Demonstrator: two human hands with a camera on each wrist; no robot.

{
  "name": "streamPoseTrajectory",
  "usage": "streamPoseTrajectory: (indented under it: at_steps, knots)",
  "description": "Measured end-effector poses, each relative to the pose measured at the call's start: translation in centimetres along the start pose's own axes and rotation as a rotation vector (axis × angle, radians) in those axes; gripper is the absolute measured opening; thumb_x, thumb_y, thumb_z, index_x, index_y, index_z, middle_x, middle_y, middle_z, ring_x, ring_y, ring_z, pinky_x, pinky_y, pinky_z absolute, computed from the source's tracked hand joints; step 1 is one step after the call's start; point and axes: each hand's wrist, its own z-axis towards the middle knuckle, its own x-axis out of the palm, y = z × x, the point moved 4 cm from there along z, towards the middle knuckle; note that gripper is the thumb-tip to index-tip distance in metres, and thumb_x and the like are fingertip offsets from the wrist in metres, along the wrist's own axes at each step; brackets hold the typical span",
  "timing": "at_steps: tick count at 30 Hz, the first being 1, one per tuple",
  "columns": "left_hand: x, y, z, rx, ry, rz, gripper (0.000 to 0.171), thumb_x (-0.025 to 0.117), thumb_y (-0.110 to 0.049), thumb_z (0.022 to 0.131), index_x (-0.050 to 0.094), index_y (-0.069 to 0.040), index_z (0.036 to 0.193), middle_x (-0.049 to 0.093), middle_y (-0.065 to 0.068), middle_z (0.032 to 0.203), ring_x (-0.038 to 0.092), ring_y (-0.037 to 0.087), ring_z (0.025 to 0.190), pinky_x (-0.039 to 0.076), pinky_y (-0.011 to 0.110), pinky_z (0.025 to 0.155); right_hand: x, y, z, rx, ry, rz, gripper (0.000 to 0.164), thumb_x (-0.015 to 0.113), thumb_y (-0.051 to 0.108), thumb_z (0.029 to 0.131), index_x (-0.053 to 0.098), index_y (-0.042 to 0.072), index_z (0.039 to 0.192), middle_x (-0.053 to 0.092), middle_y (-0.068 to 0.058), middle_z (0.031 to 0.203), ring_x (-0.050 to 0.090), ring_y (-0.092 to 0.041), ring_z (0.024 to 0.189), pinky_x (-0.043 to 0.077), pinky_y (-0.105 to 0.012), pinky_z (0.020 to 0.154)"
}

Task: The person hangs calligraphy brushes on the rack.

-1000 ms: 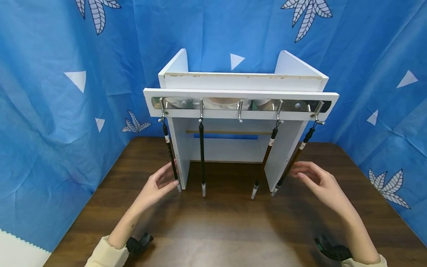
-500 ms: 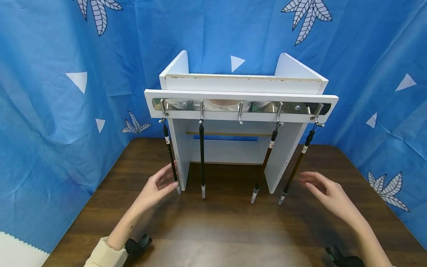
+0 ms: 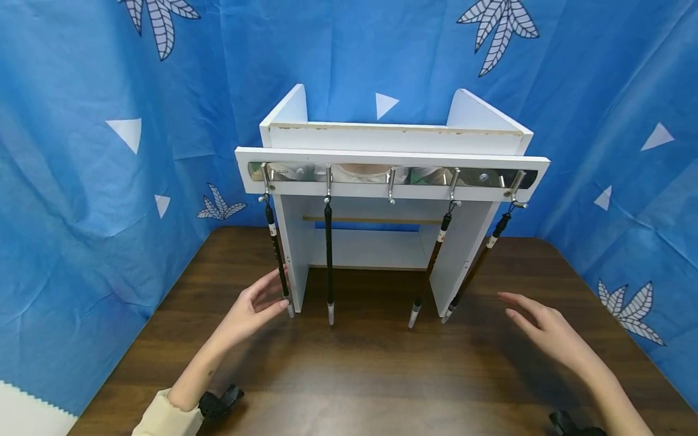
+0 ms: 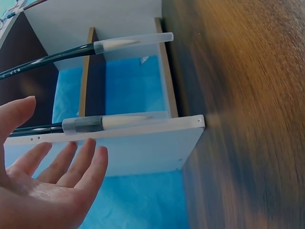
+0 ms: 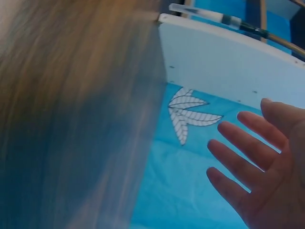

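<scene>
Two dark calligraphy brushes with clear tip caps hang by loops on the left: an outer brush and an inner brush. On the right hang two brown-handled ones, an inner brush and an outer brush. My left hand is at the outer dark brush's lower end, fingers and thumb spread loosely around it without gripping. In the left wrist view its fingertips lie just beside that capped brush. My right hand stays apart from the outer brown brush, holding nothing, its fingers spread in the right wrist view.
A white shelf unit stands on the brown wooden table. Its front rail carries several metal hooks; the middle hook bears no brush. A blue patterned cloth hangs behind and at both sides.
My right hand has drawn back to the right and down from the outer brown brush. That brush swung out to the right and then back left. My left hand has hardly moved.
</scene>
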Motion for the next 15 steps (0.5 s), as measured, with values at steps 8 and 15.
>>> streamPoseTrajectory:
  at_steps: [8, 15]
  knots:
    - [-0.3, 0.4, -0.6, 0.003, 0.054, 0.111, 0.060, 0.062, -0.003, 0.089, 0.033, 0.005, 0.141, 0.039, 0.024, 0.139, 0.040, 0.042, 0.122, 0.042, 0.051, 0.092, 0.4, -1.4, -0.1, 0.057, 0.105, 0.014, 0.048, 0.048, 0.021, 0.099, 0.037, -0.004, 0.139, 0.038, -0.031, 0.136, 0.033, -0.052, 0.121, 0.031, -0.065, 0.090]
    - [-1.5, 1.5, -2.4, 0.064, 0.089, 0.660, 0.068, 0.071, -0.014, 0.084, 0.037, -0.004, 0.142, 0.035, 0.020, 0.142, 0.032, 0.040, 0.128, 0.036, 0.057, 0.096, 0.5, -2.1, -0.4, 0.035, 0.116, 0.005, 0.053, 0.048, 0.022, 0.099, 0.031, -0.003, 0.143, 0.031, -0.032, 0.140, 0.021, -0.053, 0.128, 0.019, -0.066, 0.097]
